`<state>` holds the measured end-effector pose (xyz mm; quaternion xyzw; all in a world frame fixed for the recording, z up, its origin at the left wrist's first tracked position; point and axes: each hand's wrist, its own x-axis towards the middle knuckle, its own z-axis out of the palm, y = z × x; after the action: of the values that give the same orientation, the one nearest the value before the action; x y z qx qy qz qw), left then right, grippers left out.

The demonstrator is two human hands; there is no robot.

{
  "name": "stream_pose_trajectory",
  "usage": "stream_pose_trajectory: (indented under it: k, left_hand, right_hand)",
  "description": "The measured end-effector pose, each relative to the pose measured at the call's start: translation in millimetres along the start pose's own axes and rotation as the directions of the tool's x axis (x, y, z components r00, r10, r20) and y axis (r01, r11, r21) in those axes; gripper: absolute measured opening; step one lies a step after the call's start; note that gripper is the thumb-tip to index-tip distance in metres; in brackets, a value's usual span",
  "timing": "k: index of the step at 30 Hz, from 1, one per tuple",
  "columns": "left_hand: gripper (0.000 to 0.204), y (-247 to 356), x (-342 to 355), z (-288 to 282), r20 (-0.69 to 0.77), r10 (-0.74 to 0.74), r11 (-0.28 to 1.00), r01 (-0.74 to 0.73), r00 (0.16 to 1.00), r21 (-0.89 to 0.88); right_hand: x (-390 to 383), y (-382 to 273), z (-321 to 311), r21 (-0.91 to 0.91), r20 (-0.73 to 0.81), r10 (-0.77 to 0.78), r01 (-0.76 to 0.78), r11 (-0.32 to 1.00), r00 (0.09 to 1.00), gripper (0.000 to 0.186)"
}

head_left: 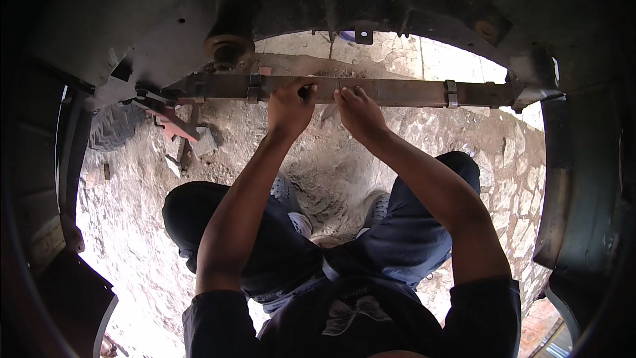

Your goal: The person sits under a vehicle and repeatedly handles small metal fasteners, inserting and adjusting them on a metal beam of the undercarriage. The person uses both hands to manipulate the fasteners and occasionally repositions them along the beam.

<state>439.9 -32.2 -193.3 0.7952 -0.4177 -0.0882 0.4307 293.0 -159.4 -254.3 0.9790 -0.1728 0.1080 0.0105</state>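
Observation:
A long flat leaf spring point(411, 93), dark brown steel, runs crosswise in front of me. Metal clamps point(254, 88) band it on the left, and another clip point(451, 93) wraps it on the right. My left hand point(291, 107) is closed around the spring just left of its middle, with thumb and forefinger curled at its face. A short gap away, my right hand point(361, 111) grips the same spring, its fingers bent over the near edge. The undersides of both hands' grips are hidden.
Dark vehicle bodywork point(457, 6) arches overhead, with a rounded rubber-like mount point(228, 46) hanging from it. At left, a red metal stand point(175, 126) stands beside a knobbly tyre point(116, 126) and stones. Side panels point(583, 179) flank me above rough stony ground point(324, 159).

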Motion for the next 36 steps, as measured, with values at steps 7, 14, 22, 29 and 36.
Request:
stream_pose_trajectory:
  k: [7,14,22,29,36]
  left_hand:
    - [0.024,-6,1,-3,0.094,-0.103,0.995,0.102,0.99,0.011]
    - [0.029,-11,11,13,0.066,-0.005,1.0,0.006,0.998,-0.02]
    - [0.024,-19,6,15,0.081,0.001,0.998,0.004,0.997,-0.066]
    - [0.024,-29,3,6,0.015,0.049,0.996,-0.048,0.999,-0.078]
    - [0.025,-23,6,7,0.068,0.019,0.997,-0.014,0.998,-0.074]
  right_hand:
    - [11,2,0,0.063,0.065,0.019,-0.023,0.998,0.998,0.043]
    - [26,17,1,0.034,-0.015,0.084,-0.083,0.996,0.996,0.039]
    - [25,11,-11,0.034,0.067,0.142,-0.144,0.989,0.988,0.03]
    - [13,-3,-5,0.006,0.025,0.139,-0.14,0.99,0.99,0.023]
    - [20,-6,0,0.183,0.04,0.281,-0.284,0.941,0.959,0.019]
